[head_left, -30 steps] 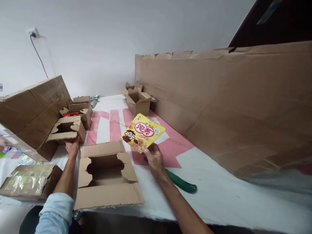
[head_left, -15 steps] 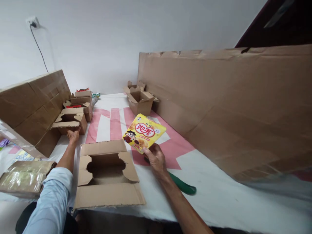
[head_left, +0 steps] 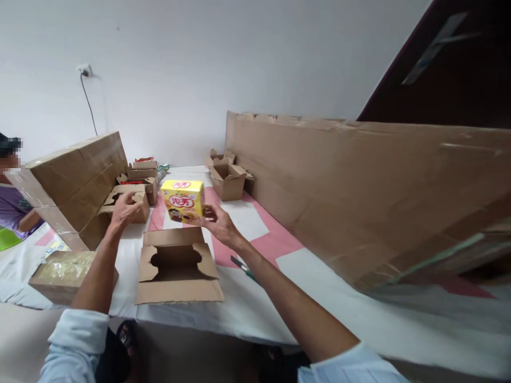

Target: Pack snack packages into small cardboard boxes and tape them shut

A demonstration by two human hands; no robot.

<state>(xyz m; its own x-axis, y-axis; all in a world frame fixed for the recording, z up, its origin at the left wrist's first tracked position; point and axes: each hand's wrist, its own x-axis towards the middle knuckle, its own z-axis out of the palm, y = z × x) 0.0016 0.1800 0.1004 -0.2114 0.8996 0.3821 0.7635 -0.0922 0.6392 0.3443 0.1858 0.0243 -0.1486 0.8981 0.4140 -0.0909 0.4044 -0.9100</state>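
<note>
My right hand (head_left: 219,226) grips a yellow snack box (head_left: 182,202) by its right side, fingers and thumb closed on the edge. The snack box is held up behind an open cardboard box (head_left: 179,291), whose flaps are folded out around a dark opening. My left hand (head_left: 125,210) is in front of a smaller cardboard box (head_left: 139,213) on the left, its fingers bent and apart with nothing seen between them. Whether it touches that box's flap is hard to make out. A dark-green-handled knife (head_left: 245,268) lies on the cloth, partly behind my right forearm.
A long cardboard panel (head_left: 319,197) stands along the right. On the left are a tall cardboard carton (head_left: 88,186) and a taped box (head_left: 59,271). Small open boxes (head_left: 229,183) stand at the back. Another person (head_left: 18,207) is at the far left.
My right hand has moved the snack box left and turned it more upright. My left hand has risen from the small box's front side to its top. The view has shifted, bringing another person in.
</note>
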